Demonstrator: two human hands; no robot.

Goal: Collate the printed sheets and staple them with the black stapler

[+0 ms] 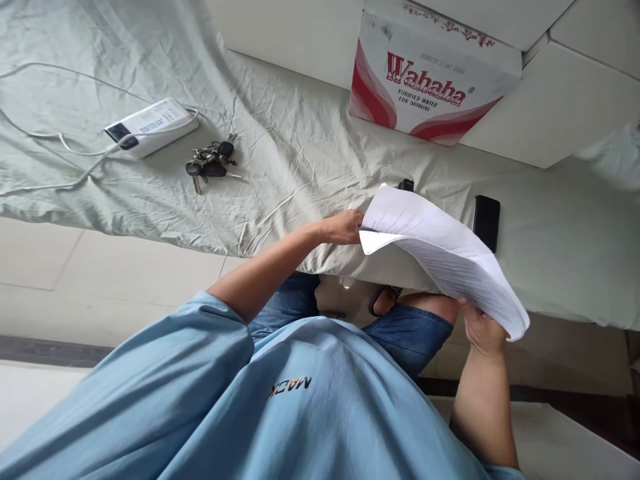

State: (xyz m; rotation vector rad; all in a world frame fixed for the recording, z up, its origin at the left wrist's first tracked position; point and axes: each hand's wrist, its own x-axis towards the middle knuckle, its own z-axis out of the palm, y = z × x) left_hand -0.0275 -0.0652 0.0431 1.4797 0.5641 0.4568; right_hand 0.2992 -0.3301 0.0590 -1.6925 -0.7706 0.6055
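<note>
At the far left, white cable trails in loops over the cloth-covered worktop, and I cannot tell whether it is one length or several. It reaches one white block-shaped device with a dark panel at its near end, and part of it crosses over the casing. Just to the right of the device lies one bunch of keys, several pieces overlapping, too tangled to count surely. Next comes the person's left hand, one of two in view, stretched forward above the near part of the worktop; its fingers are closed on the left end of the printed papers. The papers hang in the air between the hands, bowed in a curve and slanting down toward the right; the number of leaves cannot be counted. Below them show two legs in denim shorts and one foot in dark footwear. Just beyond the papers sits one small black object, partly covered by them, and farther back stands one white-and-red carton lettered "Wahaha". One black phone-like slab lies right of the papers' middle. Nearer the person, the right hand clamps the papers' lower right end, thumb on the near side, the other fingers mostly hidden underneath.
</note>
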